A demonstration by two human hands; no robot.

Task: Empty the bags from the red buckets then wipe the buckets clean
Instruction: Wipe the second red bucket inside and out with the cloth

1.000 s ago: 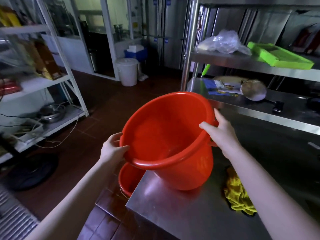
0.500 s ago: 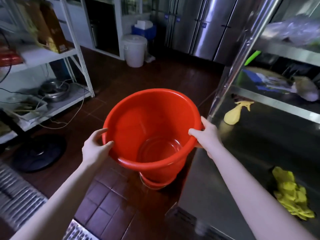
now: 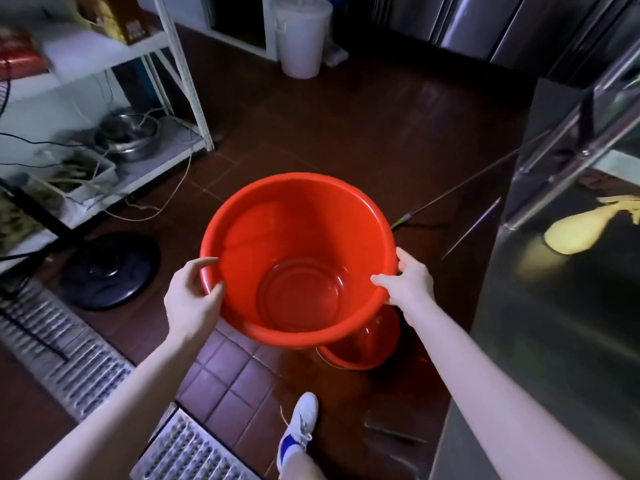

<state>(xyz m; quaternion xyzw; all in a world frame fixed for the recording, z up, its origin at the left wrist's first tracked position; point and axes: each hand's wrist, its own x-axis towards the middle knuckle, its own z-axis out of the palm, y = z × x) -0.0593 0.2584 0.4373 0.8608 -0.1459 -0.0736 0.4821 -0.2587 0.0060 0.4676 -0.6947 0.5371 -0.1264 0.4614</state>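
Lowered red bucket (image 3: 298,258) over second bucket (image 3: 363,344); both hands gripping rim

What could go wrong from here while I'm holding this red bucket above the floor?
1. The held bucket hides most of the second bucket beneath it; set down blind, it may knock or jam into that one.
2. The left hand and right hand grip only the rim, so a slip could drop it.
3. The floor tiles by the shoe look glossy, possibly wet, and the drain grate lies close: slipping or tripping is possible.
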